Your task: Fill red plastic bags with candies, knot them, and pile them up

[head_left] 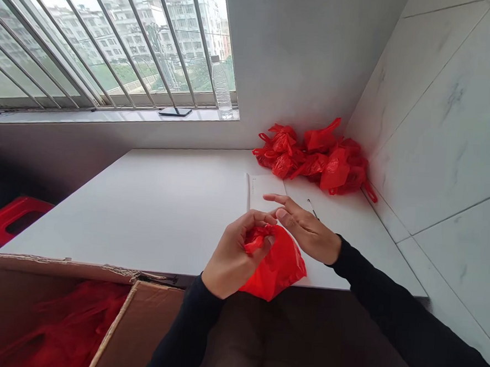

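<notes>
A red plastic bag (pixel 279 263) hangs over the table's near edge, its gathered top bunched in my left hand (pixel 239 249). The left fingers and thumb are wrapped round that bunched part. Just right of it and slightly higher is my right hand (pixel 306 226), with fingers stretched out and the thumb apart. Its fingertips come close to the left fingers; whether they touch I cannot tell. Beyond the hands lies a sheet of paper or notebook (pixel 265 187) with small writing, partly hidden by them. A pen (pixel 313 209) rests beside the right hand.
Several knotted red bags (pixel 313 157) are heaped in the table's far right corner. At the lower left stands a cardboard box (pixel 150 305) with red bags (pixel 70 328) inside. A clear bottle (pixel 221 90) and a phone (pixel 175 112) are on the windowsill. A red stool (pixel 14 219) is left.
</notes>
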The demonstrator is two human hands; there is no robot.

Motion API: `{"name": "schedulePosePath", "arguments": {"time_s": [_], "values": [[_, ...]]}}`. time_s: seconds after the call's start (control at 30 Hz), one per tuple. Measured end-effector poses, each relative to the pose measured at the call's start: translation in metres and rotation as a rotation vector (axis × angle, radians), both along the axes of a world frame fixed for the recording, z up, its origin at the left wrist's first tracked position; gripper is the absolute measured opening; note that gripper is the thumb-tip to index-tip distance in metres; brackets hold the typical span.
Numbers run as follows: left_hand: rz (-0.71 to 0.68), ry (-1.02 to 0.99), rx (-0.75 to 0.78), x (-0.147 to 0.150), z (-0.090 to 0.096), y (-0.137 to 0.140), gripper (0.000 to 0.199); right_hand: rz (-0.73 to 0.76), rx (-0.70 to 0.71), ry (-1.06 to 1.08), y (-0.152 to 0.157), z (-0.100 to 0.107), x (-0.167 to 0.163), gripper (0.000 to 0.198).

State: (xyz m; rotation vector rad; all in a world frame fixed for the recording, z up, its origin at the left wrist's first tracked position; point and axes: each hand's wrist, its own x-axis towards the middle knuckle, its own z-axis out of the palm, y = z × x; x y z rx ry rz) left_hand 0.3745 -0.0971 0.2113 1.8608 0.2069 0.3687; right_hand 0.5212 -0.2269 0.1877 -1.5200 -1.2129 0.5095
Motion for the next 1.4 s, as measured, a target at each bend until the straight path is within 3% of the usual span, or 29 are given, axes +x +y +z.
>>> {"name": "schedulePosePath", "arguments": {"time_s": [0.1, 0.17, 0.27, 0.33, 0.53, 0.63, 0.7, 0.83, 0.97, 1.07, 1.13, 1.23, 1.4], "values": [[0.074, -0.073, 0.447, 0.002, -0.015, 0.003, 0.057, -0.014, -0.060, 0.031, 0.007, -0.011, 0.004, 0.042], [0.131, -0.168, 0.643, 0.005, -0.030, 0.006, 0.071, 0.030, -0.072, 0.085, 0.011, -0.017, 0.006, 0.038], [0.170, -0.309, 0.734, 0.009, -0.047, 0.011, 0.070, 0.250, -0.047, 0.214, 0.016, -0.025, 0.009, 0.035], [0.179, -0.338, 0.757, 0.011, -0.052, 0.013, 0.067, 0.300, -0.011, 0.255, 0.018, -0.028, 0.011, 0.034], [0.163, -0.269, 0.917, 0.010, -0.051, 0.018, 0.067, -0.117, 0.026, 0.044, 0.007, -0.010, 0.010, 0.030], [0.228, -0.232, 0.950, -0.006, -0.067, 0.021, 0.063, -0.291, 0.002, -0.047, -0.008, -0.009, 0.015, 0.031], [0.345, -0.194, 0.945, -0.022, -0.085, 0.026, 0.058, -0.378, -0.037, -0.030, -0.019, -0.019, 0.023, 0.035], [0.558, -0.059, 0.695, -0.043, -0.118, 0.031, 0.038, -0.463, -0.027, 0.183, -0.028, -0.048, 0.038, 0.041], [0.643, -0.116, 0.424, -0.029, -0.118, 0.019, 0.039, -0.364, 0.182, 0.369, -0.011, -0.055, 0.028, 0.034], [0.590, -0.108, 0.389, -0.007, -0.114, 0.006, 0.050, -0.237, 0.209, 0.437, 0.010, -0.055, 0.013, 0.028], [0.557, -0.064, 0.434, 0.006, -0.121, -0.001, 0.054, -0.186, 0.105, 0.347, 0.023, -0.061, 0.005, 0.025], [0.538, 0.007, 0.536, 0.017, -0.140, -0.005, 0.051, -0.176, -0.039, 0.050, 0.033, -0.081, -0.004, 0.030], [0.505, 0.135, 0.746, 0.017, -0.162, -0.005, 0.054, -0.136, -0.063, -0.395, 0.031, -0.124, -0.016, 0.046]]}}
